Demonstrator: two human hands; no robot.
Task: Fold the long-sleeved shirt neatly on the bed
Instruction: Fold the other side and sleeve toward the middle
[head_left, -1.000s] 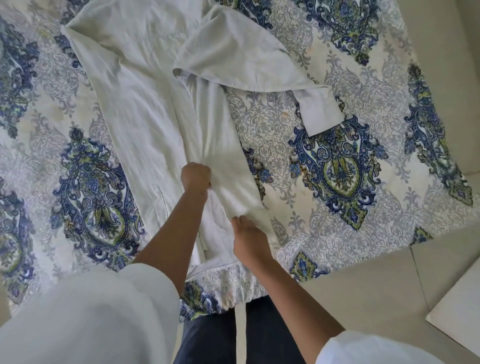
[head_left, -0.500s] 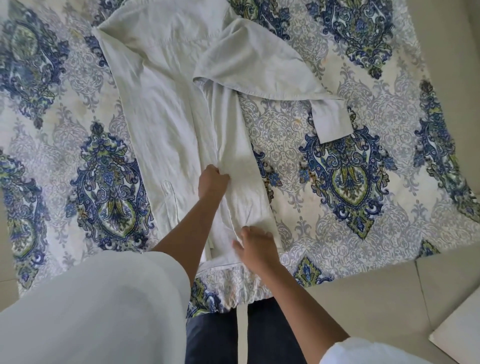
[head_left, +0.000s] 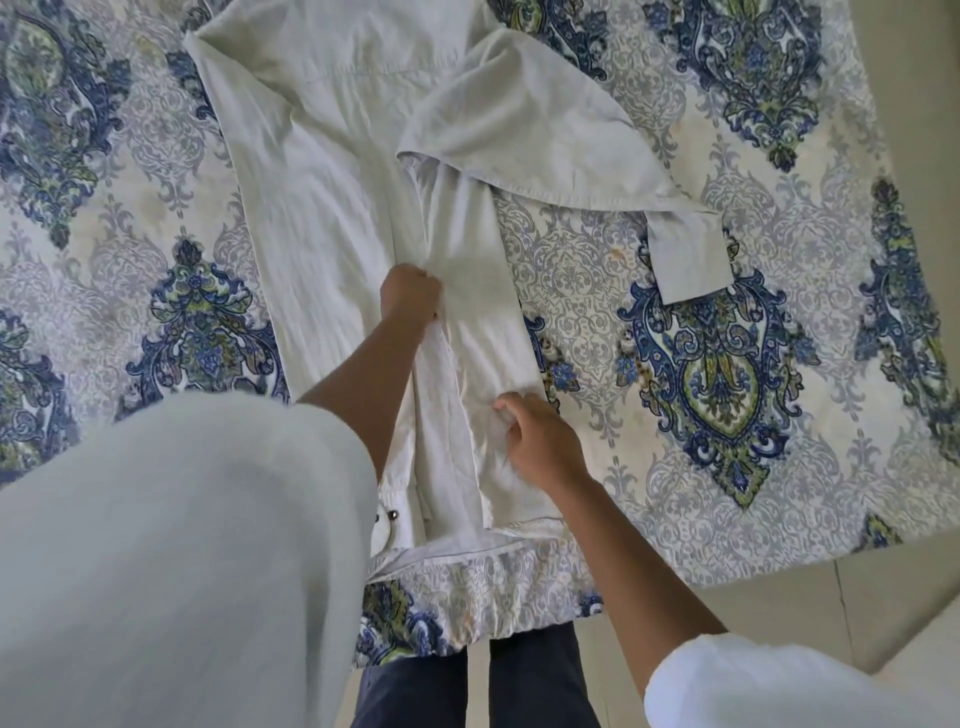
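Now right hand (head_left: 540, 447) pinches, no longer flat, the folded panel of the pale white cloth long-sleeved shirt (head_left: 322, 218), just nearside of left hand (head_left: 410, 299), fingers clenched on the crease; sleeve fold pending.

The person wears loose white sleeves (head_left: 171, 545) and dark navy trousers (head_left: 415, 691).

Head view, steeply downward (wide-angle), close over bed (head_left: 779, 415)
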